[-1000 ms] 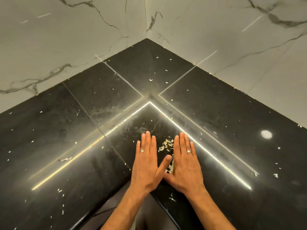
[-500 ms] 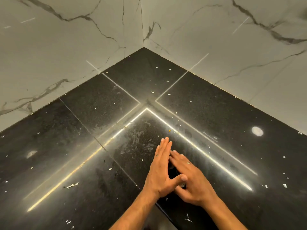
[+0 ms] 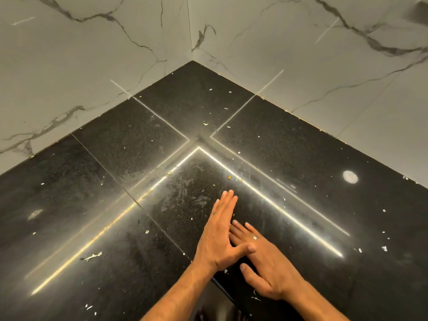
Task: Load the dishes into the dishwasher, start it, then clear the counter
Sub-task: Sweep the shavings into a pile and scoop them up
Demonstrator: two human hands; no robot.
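Counter point(image 3: 129, 158), black and polished, fills an inside corner between two marble-veined walls point(image 3: 92, 54), and both hands work near its front edge where the two runs meet. Left hand point(image 3: 217, 237) stands on its outer edge, fingers straight and pressed together, pointing toward the back corner, with the thumb stretched sideways across the knuckles of the other hand. Right hand point(image 3: 266, 267) lies flat, palm down, fingers extended and slightly spread, their tips tucked against the left palm; a ring point(image 3: 255, 237) shows on one finger. Neither hand grips anything; both are flat and relaxed against the stone. Both forearms come up from the bottom edge of the view and converge at the wrists. Whatever sits between the two palms is hidden. Scattered crumbs point(image 3: 93, 256) and pale flecks dot the surface, thinly toward the back corner and more along the left and right runs, with a small orange speck point(image 3: 229, 177) just beyond the left fingertips. Bright strip-light reflections point(image 3: 266, 198) form a V across the stone, and a round light spot point(image 3: 350, 177) glows on the right run.
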